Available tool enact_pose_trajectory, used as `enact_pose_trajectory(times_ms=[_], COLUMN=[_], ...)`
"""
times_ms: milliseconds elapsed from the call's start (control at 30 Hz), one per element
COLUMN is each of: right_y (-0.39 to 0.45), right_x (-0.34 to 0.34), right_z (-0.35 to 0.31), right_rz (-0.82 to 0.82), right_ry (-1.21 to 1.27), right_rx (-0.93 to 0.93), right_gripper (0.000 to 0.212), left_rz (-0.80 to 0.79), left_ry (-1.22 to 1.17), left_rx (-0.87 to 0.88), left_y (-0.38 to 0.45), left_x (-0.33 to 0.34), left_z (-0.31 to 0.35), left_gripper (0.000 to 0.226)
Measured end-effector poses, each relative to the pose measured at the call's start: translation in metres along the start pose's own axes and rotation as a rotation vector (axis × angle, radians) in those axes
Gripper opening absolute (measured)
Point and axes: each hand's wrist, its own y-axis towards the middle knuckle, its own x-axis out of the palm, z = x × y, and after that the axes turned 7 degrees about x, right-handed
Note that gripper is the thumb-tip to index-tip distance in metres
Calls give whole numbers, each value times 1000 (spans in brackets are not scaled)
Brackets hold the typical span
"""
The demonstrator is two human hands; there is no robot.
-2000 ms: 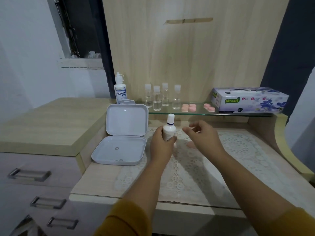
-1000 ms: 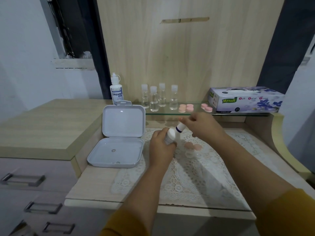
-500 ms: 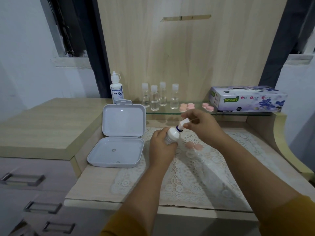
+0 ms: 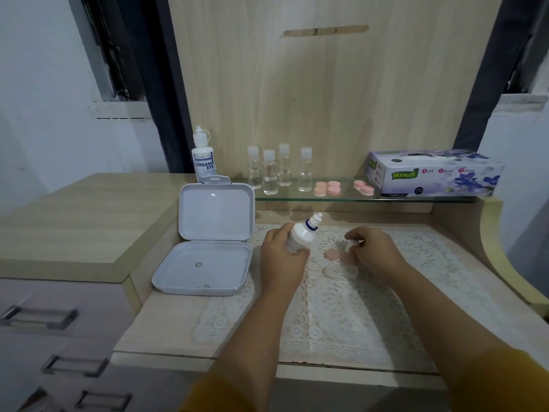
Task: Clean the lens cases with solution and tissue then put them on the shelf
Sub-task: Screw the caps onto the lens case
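Our left hand [image 4: 282, 257] has its fingers [image 4: 298, 253] curled round the body of a small white solution bottle [image 4: 300, 237], which tilts with its uncapped nozzle pointing up and away from us. Our right hand [image 4: 375, 251] pinches a small white cap [image 4: 350, 244] between thumb and fingertips, just to the right of the bottle and apart from it.

Between the two hands, on the lace mat [image 4: 341, 307] that covers the table [image 4: 166, 316], lies a pink lens case [image 4: 334, 255] — partly hidden by our right hand. Just nearer us than the pink piece sits a clear round piece [image 4: 331, 272]; we cannot tell what it is.

Left of the bottle an open white hinged box [image 4: 208, 248] stands with its lid upright. Beyond the bottle runs a glass shelf [image 4: 416, 199]. On it, from left to right — a Dream Eye dropper bottle [image 4: 203, 159], four small clear bottles [image 4: 279, 171] with white caps, two pairs of pink lens cases [image 4: 326, 188], and a Mysoft tissue box [image 4: 433, 172]. Far left of the bottle, a drawer unit [image 4: 53, 319] with metal handles adjoins the table.
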Motion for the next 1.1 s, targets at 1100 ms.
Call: enact_pose_trajectory(times_ms=[1100], right_y=[-55], right_x=[-2], right_z=[25], right_rz=[41], right_ry=[230], right_rx=[-58], right_gripper=[33], left_rz=[-75], left_ry=[187], left_rx=[221], left_y=[4], left_x=[6], left_z=[-19], left_gripper=[50])
